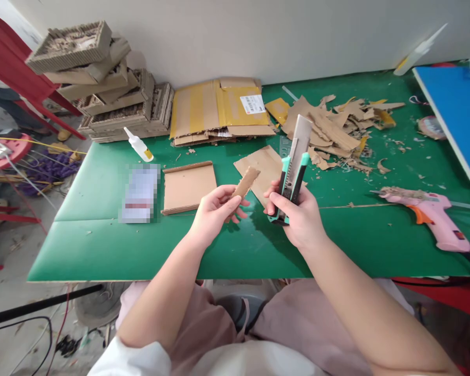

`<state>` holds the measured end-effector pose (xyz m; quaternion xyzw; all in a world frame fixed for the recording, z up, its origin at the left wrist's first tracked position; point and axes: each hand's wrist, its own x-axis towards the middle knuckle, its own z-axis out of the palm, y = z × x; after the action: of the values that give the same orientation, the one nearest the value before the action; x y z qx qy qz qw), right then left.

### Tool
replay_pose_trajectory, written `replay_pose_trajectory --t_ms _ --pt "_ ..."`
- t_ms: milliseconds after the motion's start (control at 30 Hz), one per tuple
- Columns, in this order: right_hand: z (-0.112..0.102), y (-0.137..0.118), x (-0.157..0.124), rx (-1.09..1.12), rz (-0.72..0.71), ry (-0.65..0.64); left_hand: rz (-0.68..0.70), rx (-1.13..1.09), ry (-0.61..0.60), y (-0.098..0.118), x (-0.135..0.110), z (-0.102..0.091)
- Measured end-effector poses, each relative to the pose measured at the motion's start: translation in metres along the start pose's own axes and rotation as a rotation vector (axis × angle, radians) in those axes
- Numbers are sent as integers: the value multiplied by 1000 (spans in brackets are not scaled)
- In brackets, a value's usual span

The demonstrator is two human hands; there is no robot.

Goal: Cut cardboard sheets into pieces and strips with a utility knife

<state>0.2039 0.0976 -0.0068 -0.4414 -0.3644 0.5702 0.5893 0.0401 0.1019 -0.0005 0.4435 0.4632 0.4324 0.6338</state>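
Observation:
Between the thumb and fingers of my left hand is a small cardboard strip, tilted up to the right. My right hand is wrapped round a black and teal utility knife, its wide blade out and pointing up. Both hands are raised over the green table, a short gap apart. Behind them lies a flat cardboard piece, partly hidden by the knife and my right hand. Left of my left hand sits a shallow cardboard tray with raised edges at top and bottom.
A white glue bottle lies beyond a blurred rectangle. Stacked corrugated cardboard boxes stand back left, beside flattened cardboard. Cardboard scraps are heaped back right. A pink glue gun lies right, near a blue board.

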Motion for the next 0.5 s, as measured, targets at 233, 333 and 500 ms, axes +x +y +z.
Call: replay_pose_trajectory --t_ms 233,333,500 --pt "-4 8 2 -146 -62 5 -121 -28 -202 -3 -2 2" --pt "-5 10 1 -191 -72 8 -159 13 -251 -4 -2 2" --pt "-4 8 -1 -405 -151 -17 -105 143 -231 -7 -1 2"
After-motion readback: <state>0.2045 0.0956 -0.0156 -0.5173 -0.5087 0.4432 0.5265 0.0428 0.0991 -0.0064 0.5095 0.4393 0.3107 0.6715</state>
